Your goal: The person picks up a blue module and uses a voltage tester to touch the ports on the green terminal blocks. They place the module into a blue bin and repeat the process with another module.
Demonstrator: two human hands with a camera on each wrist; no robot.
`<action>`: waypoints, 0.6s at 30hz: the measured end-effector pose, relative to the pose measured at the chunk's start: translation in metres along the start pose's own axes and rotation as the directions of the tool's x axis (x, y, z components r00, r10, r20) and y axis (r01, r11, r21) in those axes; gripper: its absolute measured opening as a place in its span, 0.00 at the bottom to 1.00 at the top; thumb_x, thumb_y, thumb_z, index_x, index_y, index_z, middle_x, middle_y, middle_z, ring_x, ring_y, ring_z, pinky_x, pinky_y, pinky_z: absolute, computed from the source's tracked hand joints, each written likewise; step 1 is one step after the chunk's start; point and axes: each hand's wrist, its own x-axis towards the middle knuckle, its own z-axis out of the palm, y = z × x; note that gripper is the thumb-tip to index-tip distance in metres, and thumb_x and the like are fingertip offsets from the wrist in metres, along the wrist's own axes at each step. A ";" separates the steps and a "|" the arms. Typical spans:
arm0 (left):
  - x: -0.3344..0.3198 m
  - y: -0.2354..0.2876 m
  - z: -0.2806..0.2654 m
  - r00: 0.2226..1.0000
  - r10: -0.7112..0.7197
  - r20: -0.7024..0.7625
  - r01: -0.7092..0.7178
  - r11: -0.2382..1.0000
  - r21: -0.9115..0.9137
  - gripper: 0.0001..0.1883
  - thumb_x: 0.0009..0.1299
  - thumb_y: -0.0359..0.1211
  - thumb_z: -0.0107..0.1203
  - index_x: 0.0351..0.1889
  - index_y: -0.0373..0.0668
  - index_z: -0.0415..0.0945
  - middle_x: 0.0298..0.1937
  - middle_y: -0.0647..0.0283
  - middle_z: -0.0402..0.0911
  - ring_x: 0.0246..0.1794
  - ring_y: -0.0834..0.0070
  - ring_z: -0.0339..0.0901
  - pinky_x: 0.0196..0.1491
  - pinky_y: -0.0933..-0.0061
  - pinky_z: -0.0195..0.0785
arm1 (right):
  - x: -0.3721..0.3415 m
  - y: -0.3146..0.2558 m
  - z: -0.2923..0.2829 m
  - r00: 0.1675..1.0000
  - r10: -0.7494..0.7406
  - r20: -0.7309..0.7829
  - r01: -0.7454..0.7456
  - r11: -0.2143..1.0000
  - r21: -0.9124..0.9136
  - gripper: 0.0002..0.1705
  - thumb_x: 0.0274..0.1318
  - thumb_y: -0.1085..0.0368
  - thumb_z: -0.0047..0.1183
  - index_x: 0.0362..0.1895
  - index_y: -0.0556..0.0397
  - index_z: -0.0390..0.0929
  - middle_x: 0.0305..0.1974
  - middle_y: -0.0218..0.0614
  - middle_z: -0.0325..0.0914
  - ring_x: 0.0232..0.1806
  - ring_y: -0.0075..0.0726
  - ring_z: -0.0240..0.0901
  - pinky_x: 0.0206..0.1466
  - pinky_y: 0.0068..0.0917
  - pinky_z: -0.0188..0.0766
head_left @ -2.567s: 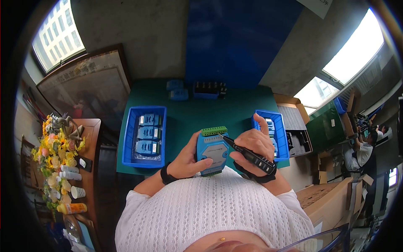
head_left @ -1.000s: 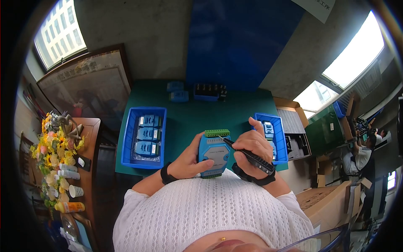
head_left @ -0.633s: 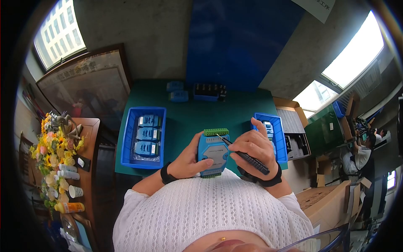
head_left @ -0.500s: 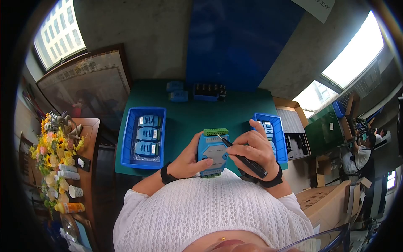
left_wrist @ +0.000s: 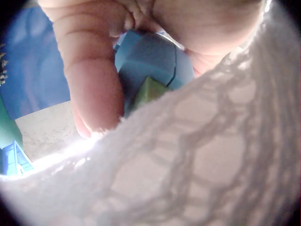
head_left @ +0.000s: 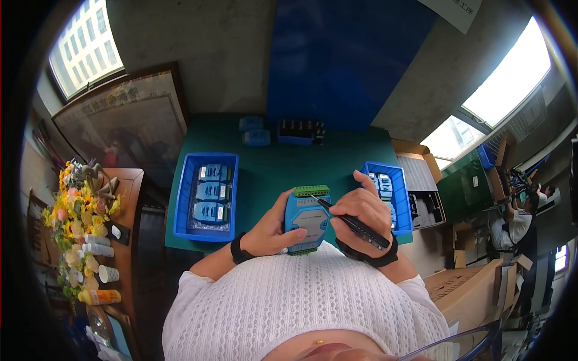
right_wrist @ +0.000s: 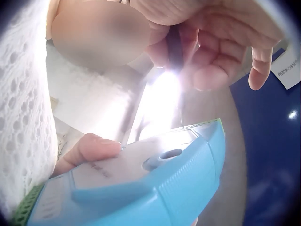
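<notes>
My left hand grips a blue module with a pale grey label face, held upright in front of the chest, the thumb across its front. Green screw terminal blocks run along its top and bottom ends. My right hand pinches a slim black screwdriver, index finger raised. Its thin shaft meets the top terminal block in the right wrist view. In the left wrist view, a finger lies along the blue casing, while the white knit top hides much of it.
A blue bin with several similar modules stands at left on the green table; another blue bin stands at right behind my hand. Two blue modules and a box of black parts sit at the back.
The screwdriver's handle has turned about its axis in my right fingers, which have shifted slightly along it. Its tip stays at the top terminal block. My left hand keeps its hold on the module.
</notes>
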 end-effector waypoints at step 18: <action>0.000 0.003 0.001 1.000 0.000 0.010 0.000 0.999 0.045 0.39 0.61 0.39 0.54 0.64 0.36 0.43 0.59 0.50 0.60 0.60 0.65 0.60 0.60 0.65 0.53 | 0.000 -0.001 0.006 0.997 0.000 -0.076 0.001 1.000 0.012 0.09 0.38 0.67 0.63 0.27 0.51 0.77 0.20 0.31 0.76 0.23 0.30 0.74 0.61 0.47 0.55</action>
